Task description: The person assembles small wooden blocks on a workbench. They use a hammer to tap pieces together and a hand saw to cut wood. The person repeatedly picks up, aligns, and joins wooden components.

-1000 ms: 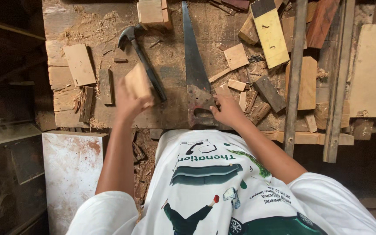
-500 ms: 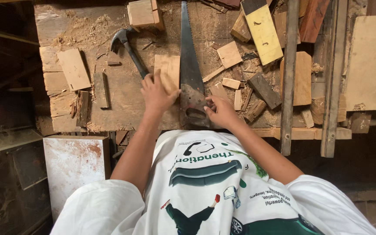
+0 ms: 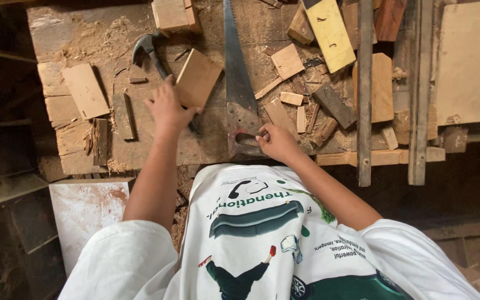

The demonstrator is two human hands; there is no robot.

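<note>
My left hand [image 3: 166, 111] grips a flat square wooden block [image 3: 198, 78] by its lower left corner and holds it tilted over the workbench [image 3: 206, 150]. The block sits just left of a hand saw [image 3: 234, 66], which lies along the bench with its blade pointing away from me. My right hand [image 3: 275, 143] rests on the saw's dark handle [image 3: 243, 130] at the near edge, with the fingers curled on it. A claw hammer [image 3: 150, 49] lies behind the left hand, its handle running under the block.
Sawdust and several wood offcuts litter the bench: a thin board [image 3: 85, 90] at left, a block [image 3: 173, 14] at the far edge, a yellow plank [image 3: 329, 33], small scraps [image 3: 293, 100] right of the saw. Long battens [image 3: 365, 89] lie at right. A pale panel [image 3: 87, 208] stands below the bench.
My left hand has pulled the square block away from the saw blade, leftward and tilted. My right hand has stayed on the saw handle.
</note>
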